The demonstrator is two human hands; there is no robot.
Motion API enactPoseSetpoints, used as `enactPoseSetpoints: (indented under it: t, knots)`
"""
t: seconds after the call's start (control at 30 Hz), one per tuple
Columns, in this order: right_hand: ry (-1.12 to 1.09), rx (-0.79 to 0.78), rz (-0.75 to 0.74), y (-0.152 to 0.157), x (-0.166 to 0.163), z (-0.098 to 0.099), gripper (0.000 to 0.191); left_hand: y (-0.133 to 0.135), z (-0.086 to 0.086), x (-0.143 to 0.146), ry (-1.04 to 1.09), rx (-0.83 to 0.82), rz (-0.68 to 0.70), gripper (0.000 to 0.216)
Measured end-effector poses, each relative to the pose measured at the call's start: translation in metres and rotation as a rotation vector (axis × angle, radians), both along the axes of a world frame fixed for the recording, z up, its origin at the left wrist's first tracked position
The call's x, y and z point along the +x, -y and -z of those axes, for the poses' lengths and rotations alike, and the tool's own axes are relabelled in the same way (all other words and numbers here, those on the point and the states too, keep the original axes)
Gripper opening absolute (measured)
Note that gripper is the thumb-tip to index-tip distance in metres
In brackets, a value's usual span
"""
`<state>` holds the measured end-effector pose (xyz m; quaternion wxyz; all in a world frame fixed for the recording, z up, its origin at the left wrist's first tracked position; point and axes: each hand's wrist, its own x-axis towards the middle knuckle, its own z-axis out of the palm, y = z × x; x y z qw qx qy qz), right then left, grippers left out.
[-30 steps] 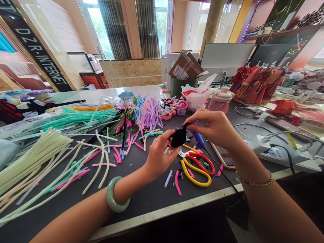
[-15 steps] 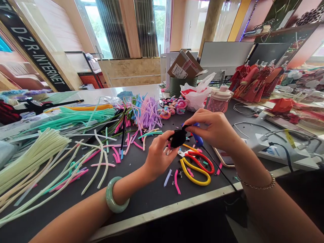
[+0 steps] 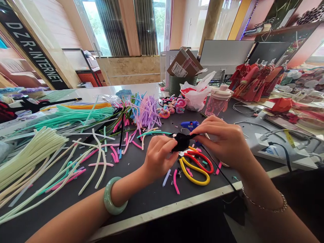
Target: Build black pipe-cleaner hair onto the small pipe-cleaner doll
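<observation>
A small black fuzzy chenille piece (image 3: 181, 141) is held over the dark table, with a thin black end stretching to the right. My left hand (image 3: 159, 157) grips it from the left, and my right hand (image 3: 221, 141) pinches its end from the right. A blue hot glue gun (image 3: 189, 125) lies on the table just beyond my hands, touching neither. Below my right hand sit scissors with yellow and red handles (image 3: 194, 167), their blades hidden near my hands.
Bundles of pale green, teal, lilac and pink pipe cleaners (image 3: 149, 113) cover the table's left side, with cut pieces scattered nearby. A pink bottle (image 3: 217, 103), a plastic bag and red figures stand behind. The table's front edge (image 3: 162, 211) runs below my arms.
My right hand has let go of the blue glue gun, which now lies on the table. That hand has moved right and pinches the black piece's end.
</observation>
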<state>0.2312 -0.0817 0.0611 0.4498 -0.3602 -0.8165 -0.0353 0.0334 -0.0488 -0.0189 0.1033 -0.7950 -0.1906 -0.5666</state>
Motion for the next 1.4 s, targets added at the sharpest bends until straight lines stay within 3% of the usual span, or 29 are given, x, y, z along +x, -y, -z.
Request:
enactPoseSetpoints:
  t: [0.47, 0.63, 0.8, 0.97, 1.13, 1.23, 1.4]
  knots:
    - [-0.074, 0.135, -0.021, 0.026, 0.001, 0.006, 0.017, 0.002, -0.014, -0.006, -0.072, 0.331, 0.014, 0.019]
    - [-0.095, 0.217, -0.019, 0.037, -0.002, 0.008, 0.022, 0.002, -0.016, -0.005, -0.041, 0.343, 0.075, 0.020]
    - [-0.216, 0.236, 0.016, 0.039, -0.008, 0.013, 0.031, 0.005, -0.013, 0.001, 0.090, 0.104, 0.284, 0.041]
    - [-0.462, 0.040, 0.091, 0.030, -0.011, 0.010, 0.025, 0.015, -0.020, 0.008, 0.383, -0.477, 0.501, 0.047]
    - [-0.439, -0.069, 0.110, 0.021, -0.007, -0.001, 0.010, 0.021, -0.033, 0.009, 0.543, -0.945, 0.620, 0.047]
    - [-0.434, -0.135, 0.065, 0.015, -0.006, -0.006, 0.009, 0.022, -0.037, 0.009, 0.580, -1.085, 0.684, 0.050]
    - [-0.427, -0.213, -0.005, 0.012, -0.008, -0.009, 0.006, 0.022, -0.038, 0.009, 0.612, -1.180, 0.740, 0.051]
